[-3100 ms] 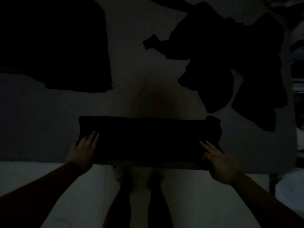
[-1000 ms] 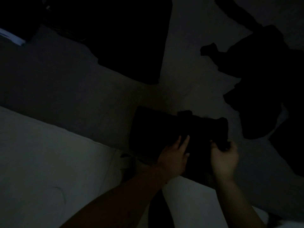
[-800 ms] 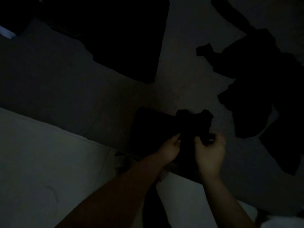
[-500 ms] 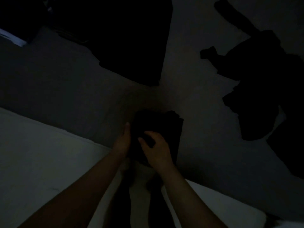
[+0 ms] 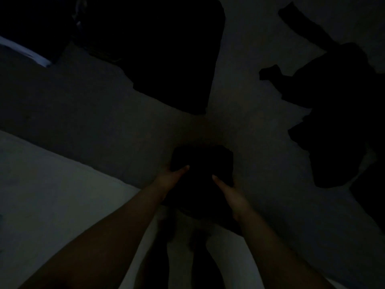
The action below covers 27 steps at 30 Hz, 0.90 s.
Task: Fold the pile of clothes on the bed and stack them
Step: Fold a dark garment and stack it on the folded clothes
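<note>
The room is very dark. A small folded dark garment (image 5: pixel 203 163) lies near the bed's near edge. My left hand (image 5: pixel 171 177) holds its left side with the thumb on top. My right hand (image 5: pixel 228 191) holds its right side, thumb also on top. The fingers of both hands are hidden under or behind the cloth. A large flat dark shape, apparently the folded stack (image 5: pixel 166 55), lies further back on the bed. A loose pile of dark clothes (image 5: pixel 343 113) sprawls at the right.
The pale grey bed sheet (image 5: pixel 93 113) shows between the stack and the pile. The bed's edge runs diagonally from left to lower right, with white floor (image 5: pixel 52 195) below it. My legs (image 5: pixel 183 257) stand at the bottom.
The long folded garment was folded in from the right into a small square. Both hands have shifted from on top of it to gripping its two sides.
</note>
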Each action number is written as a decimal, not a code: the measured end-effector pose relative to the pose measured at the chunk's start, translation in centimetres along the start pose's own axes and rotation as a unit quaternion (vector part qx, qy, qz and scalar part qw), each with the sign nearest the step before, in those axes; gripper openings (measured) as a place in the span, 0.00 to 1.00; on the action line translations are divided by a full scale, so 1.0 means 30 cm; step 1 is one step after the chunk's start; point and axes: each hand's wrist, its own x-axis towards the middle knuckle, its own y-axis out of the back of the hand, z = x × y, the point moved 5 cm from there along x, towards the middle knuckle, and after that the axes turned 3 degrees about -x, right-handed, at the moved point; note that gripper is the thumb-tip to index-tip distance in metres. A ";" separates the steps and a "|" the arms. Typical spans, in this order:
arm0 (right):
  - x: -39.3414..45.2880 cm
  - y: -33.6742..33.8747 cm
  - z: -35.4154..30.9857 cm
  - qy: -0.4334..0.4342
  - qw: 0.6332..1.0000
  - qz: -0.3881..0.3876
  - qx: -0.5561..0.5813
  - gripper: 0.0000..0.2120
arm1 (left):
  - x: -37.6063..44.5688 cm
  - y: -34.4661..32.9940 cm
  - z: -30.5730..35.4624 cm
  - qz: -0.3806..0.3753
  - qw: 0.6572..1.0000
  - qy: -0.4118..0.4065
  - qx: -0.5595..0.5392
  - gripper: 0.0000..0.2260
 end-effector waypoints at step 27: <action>0.257 -0.593 -1.211 0.225 0.956 -0.093 0.163 0.32 | 0.231 0.686 1.261 -0.025 0.970 -0.237 -0.054 0.15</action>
